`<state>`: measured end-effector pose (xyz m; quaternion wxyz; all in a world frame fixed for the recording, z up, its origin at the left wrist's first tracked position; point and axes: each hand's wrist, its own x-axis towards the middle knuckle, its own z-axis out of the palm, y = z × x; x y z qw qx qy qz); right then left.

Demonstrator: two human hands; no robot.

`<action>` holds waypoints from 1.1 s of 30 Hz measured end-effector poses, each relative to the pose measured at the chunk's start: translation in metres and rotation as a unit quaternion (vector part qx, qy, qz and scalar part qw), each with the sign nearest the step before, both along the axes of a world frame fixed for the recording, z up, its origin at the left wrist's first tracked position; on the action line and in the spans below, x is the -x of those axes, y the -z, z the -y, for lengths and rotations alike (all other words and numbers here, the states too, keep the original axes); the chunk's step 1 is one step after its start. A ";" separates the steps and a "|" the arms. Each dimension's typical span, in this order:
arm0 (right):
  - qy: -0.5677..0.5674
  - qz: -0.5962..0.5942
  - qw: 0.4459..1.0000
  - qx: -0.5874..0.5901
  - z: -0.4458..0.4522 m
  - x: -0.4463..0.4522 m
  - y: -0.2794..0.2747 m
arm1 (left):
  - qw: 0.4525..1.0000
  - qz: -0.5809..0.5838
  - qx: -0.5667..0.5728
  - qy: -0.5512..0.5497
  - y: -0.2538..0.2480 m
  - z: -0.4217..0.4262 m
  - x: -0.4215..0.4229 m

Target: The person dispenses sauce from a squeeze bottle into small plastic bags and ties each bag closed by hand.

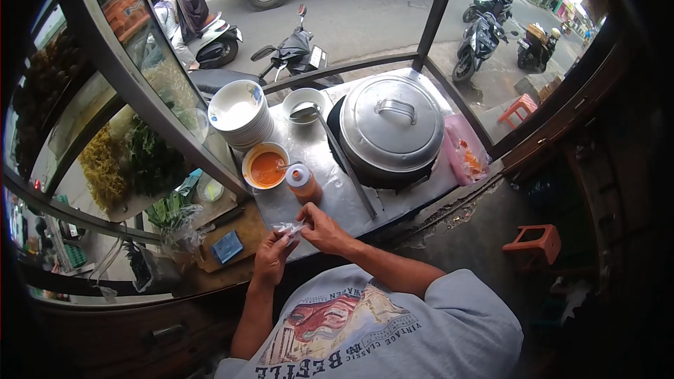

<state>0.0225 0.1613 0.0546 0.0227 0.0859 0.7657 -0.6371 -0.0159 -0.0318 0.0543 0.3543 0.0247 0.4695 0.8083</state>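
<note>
A small clear plastic bag (288, 229) is pinched between my two hands, just in front of the metal counter's edge. My left hand (271, 257) is closed on its left side, and the fingers of my right hand (319, 229) close on its right side. What the bag contains is too small to tell. Right beyond my right hand stands a sauce bottle (306, 187) with a pale cap. A bowl of orange-red sauce (266, 166) with a spoon in it sits to the bottle's left.
A stack of white bowls (241, 116), a bowl with a ladle (304, 106) and a large lidded pot (391, 123) stand farther back. A pink bag (465, 152) lies right of the pot. A blue packet (227, 246) lies on the wooden board at left. Window frames border the counter.
</note>
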 end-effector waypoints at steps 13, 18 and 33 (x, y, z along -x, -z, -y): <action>0.010 -0.005 0.988 -0.152 0.004 0.009 0.017 | 0.995 -0.041 0.084 0.037 0.028 0.004 -0.001; 0.000 0.047 0.980 0.194 0.010 0.014 0.024 | 0.990 0.074 0.104 -0.051 0.042 -0.004 -0.004; -0.036 -0.265 0.903 -0.336 -0.013 0.057 -0.079 | 0.980 0.001 0.181 -0.084 0.057 0.023 0.002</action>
